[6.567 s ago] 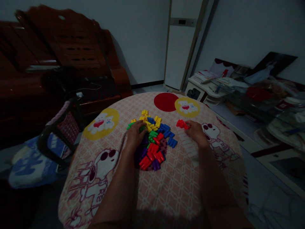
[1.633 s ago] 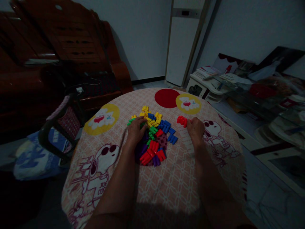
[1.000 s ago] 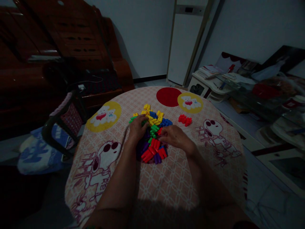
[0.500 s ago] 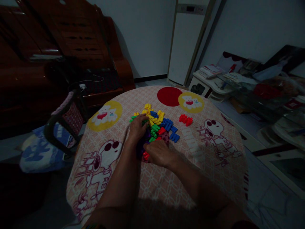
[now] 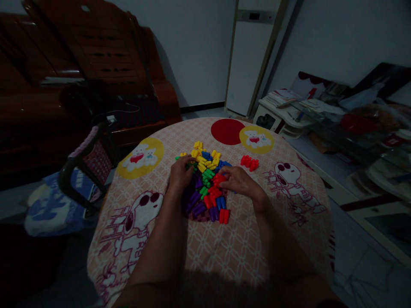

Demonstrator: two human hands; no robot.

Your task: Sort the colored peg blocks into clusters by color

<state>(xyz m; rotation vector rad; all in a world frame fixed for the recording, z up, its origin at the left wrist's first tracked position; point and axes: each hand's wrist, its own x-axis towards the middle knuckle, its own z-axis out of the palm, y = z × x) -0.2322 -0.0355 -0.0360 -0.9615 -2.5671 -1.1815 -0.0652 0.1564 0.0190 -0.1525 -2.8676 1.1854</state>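
A heap of small plastic pegs (image 5: 207, 188) in yellow, blue, green, red and purple lies in the middle of a round table (image 5: 289, 239) under a cartoon-dog cloth. My left hand (image 5: 180, 173) rests curled on the heap's left side, over green and purple pieces. My right hand (image 5: 236, 179) lies on the heap's right side, its fingers closed around red pegs. A separate small group of red pegs (image 5: 249, 162) sits apart to the right on the cloth.
A dark chair (image 5: 83, 167) with a patterned cushion stands at the table's left. Dark wooden furniture (image 5: 80, 77) fills the back left. A low white table (image 5: 282, 113) with papers and clutter is on the right, and a white cabinet (image 5: 247, 64) stands behind.
My right hand left the separate red pegs, reached into the near side of the heap, then drew back to its right side. Several red pegs there have shifted. My left hand stayed put.
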